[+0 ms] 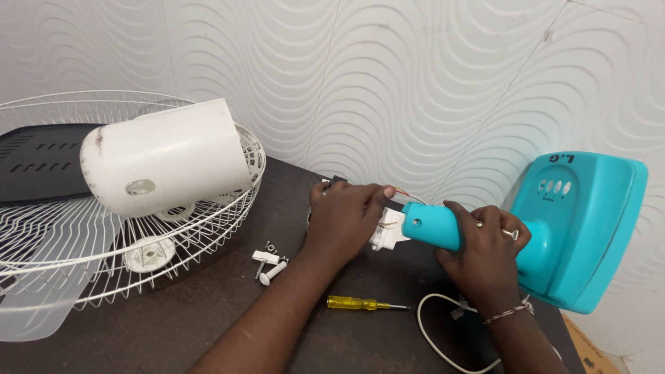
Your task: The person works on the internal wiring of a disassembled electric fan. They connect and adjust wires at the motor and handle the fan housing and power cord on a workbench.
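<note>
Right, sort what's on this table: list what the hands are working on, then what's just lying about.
In hand:
- left hand on the white connector piece
- right hand gripping the turquoise fan stand by its neck
- thin wires

Lying about:
- yellow screwdriver
- white screws and clips
- white motor housing
- wire fan guard
- white power cord
</note>
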